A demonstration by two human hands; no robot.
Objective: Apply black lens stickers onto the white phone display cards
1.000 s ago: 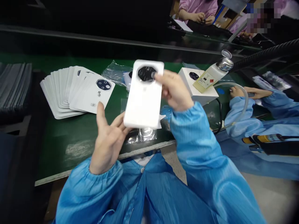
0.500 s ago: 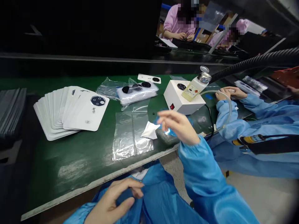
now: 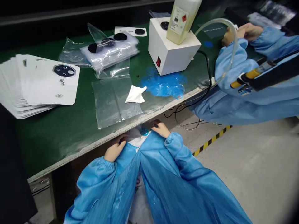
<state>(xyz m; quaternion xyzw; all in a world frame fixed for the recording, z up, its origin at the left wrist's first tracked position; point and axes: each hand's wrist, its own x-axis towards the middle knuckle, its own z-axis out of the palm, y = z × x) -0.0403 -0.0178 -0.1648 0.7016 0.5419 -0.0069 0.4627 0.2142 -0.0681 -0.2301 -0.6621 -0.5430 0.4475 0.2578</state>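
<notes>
Both hands are low at the table's front edge, over my lap. My left hand (image 3: 116, 147) has its fingers curled at the edge, their tips partly hidden; what they hold, if anything, does not show. My right hand (image 3: 160, 128) is closed, its bent fingers beside a small shiny blue piece (image 3: 144, 132); I cannot make out what is in them. White material (image 3: 136, 138) lies between the hands. On the table above them are a folded white wipe (image 3: 135, 94), a clear plastic bag (image 3: 115, 101) and crumpled blue film (image 3: 164, 84).
Fanned white panels (image 3: 51, 87) lie left; a bagged stack of panels (image 3: 112, 53) sits behind. A white box (image 3: 167, 49) carries a bottle of yellowish liquid (image 3: 181, 23). Rightward are a black cable (image 3: 207, 62), a clear hose (image 3: 233, 43) and a co-worker's hands (image 3: 243, 32).
My right hand has left the white wipe and come down to my lap. My left hand has moved up to the table edge. The view has tilted down; the wipe stays on the table.
</notes>
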